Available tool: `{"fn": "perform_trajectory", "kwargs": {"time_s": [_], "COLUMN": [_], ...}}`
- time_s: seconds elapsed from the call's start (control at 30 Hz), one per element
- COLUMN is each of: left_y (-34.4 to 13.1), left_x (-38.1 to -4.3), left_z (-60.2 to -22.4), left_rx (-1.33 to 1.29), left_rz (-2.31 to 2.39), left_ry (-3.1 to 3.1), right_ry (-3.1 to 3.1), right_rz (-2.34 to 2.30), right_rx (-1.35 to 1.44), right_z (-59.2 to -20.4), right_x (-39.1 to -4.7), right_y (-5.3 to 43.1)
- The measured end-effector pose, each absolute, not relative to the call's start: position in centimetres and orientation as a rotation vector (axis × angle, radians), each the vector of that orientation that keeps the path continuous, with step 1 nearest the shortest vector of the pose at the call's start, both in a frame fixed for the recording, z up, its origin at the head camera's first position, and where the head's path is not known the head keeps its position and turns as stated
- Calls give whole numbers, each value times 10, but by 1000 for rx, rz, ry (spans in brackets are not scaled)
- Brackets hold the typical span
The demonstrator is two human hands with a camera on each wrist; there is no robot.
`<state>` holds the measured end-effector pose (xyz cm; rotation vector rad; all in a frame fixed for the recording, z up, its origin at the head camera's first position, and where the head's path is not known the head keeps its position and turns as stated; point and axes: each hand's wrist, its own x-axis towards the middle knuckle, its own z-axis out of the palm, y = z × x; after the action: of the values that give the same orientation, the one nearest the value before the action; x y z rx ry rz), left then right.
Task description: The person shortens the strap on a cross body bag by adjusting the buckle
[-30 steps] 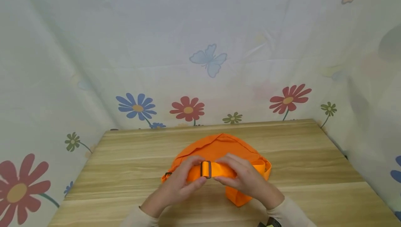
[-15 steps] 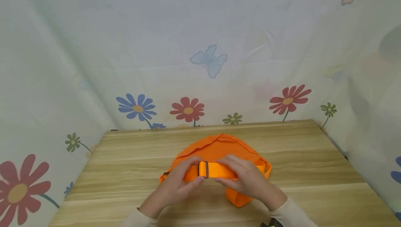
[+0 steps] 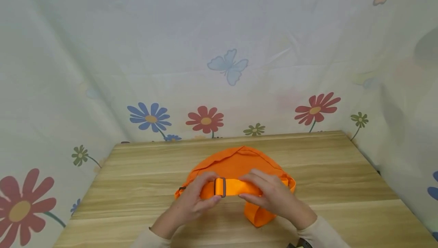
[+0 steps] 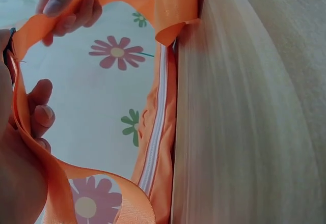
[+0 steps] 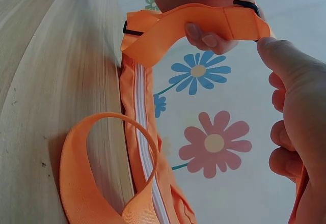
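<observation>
An orange bag [image 3: 236, 162] with a rounded top lies on the wooden table, its white zipper [image 4: 157, 127] running along the near side. Its orange strap [image 3: 234, 187] is stretched between both hands, lifted above the table. My left hand [image 3: 191, 198] pinches the strap just left of a dark slide buckle [image 3: 220, 187], thumb below and fingers behind. My right hand [image 3: 272, 194] pinches the strap farther right, with a short stretch of webbing between the two hands. A loose strap loop [image 5: 81, 168] hangs down below the right hand. A second black buckle [image 5: 133, 29] sits at the bag's left end.
The wood-grain table [image 3: 143, 172] extends around the bag on both sides. A pale curtain [image 3: 164, 50] printed with flowers and butterflies encloses the back and sides. A dark watch-like band [image 3: 302, 243] shows at the right sleeve.
The buckle and the left hand have shifted slightly left. The right hand has moved a little right, so the strap between the hands is longer. The bag stays in place.
</observation>
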<state>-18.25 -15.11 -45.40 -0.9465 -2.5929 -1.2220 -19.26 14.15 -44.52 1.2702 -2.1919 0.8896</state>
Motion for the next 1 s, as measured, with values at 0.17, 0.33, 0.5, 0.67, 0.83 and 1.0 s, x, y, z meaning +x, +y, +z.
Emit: {"fn": "perform_trajectory", "kwargs": {"time_s": [0.17, 0.33, 0.5, 0.67, 0.83, 1.0], "left_y": [-150, -148, -145, -141, -138, -137], "left_x": [-185, -187, -185, -184, -184, -182], "left_z": [-458, -460, -458, -456, -458, -455], "left_rx": [-1052, -1109, -1089, -1109, -1112, -1064], "left_rz": [-1303, -1301, -1322, -1335, -1310, -1347], "left_ry": [-2531, -2485, -2519, -2529, -2534, -2531], "right_ry": [-2187, -2179, -2170, -2149, -2145, -2147], "right_rz": [921, 917, 887, 834, 803, 800], "right_rx": [1284, 1289, 1288, 1318, 1350, 1356], "right_z": [-444, -443, -441, -438, -438, -438], "right_x": [-192, -192, -192, -191, -189, -188], "right_y": [140, 137, 134, 129, 125, 125]}}
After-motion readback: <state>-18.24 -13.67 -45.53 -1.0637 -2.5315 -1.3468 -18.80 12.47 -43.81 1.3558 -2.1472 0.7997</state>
